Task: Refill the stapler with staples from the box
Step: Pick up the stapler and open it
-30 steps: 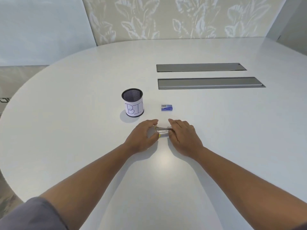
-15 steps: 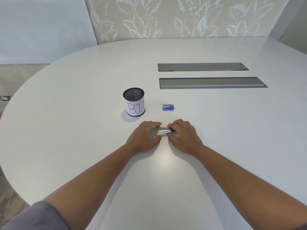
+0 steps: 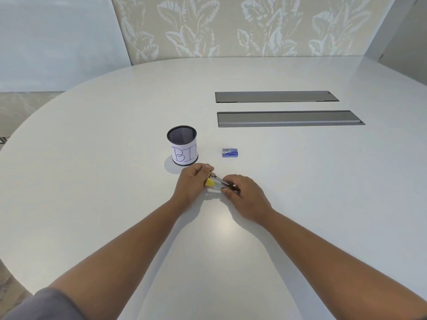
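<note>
Ahead, I see a white oval bench [image 3: 115, 181] with two grey slots [image 3: 288, 118], against leaf-patterned wall panels [image 3: 254, 26]. My left hand [image 3: 193, 182] and right hand [image 3: 245, 195] grip the stapler [image 3: 216, 181]; the box [image 3: 229, 152] lies beyond, beside a mesh cup [image 3: 182, 145].

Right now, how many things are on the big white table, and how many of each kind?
Stapler: 1, held by both the left hand and the right hand
Staple box, blue: 1
Mesh cup with a paper label reading BIN: 1
Grey panels set in the table: 2
Total: 5
</note>
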The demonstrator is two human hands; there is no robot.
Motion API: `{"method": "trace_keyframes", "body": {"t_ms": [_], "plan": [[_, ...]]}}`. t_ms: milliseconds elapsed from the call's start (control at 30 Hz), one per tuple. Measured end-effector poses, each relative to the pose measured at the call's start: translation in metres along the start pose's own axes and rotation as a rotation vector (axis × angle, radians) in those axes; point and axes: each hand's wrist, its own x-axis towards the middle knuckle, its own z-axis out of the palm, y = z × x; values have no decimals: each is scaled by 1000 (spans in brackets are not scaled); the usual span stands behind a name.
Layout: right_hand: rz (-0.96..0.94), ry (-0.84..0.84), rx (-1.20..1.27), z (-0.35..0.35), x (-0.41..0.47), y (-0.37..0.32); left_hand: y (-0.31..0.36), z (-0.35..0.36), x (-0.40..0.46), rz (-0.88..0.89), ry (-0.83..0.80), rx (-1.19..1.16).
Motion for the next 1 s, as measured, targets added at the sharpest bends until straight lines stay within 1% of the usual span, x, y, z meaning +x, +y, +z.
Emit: {"method": "trace_keyframes", "body": {"t_ms": [67, 133, 233, 367, 533, 633, 800, 900, 1000], "plan": [[24, 13, 67, -1, 1, 0, 3, 4, 2, -79, -19, -183], [65, 30, 143, -2, 0, 0, 3, 7, 3, -124, -67, -314], [124, 28, 211, -2, 0, -1, -1, 10, 3, -145, -133, -414], [161, 19, 319, -3, 0, -1, -3, 12, 6, -151, -142, -384], [194, 25, 590, 0, 6, -15, -1, 16, 6, -140, -162, -322], [224, 55, 593, 5, 12, -23, -2, 20, 3, -96, -190, -224], [260, 116, 588, 2, 18, -24, 0, 22, -1, -52, -164, -71], [294, 116, 613, 2, 18, -22, -2, 24, -2, -59, -148, -65], [314, 66, 728, 0, 16, -22, -1, 25, -1, -67, -125, -90]]}}
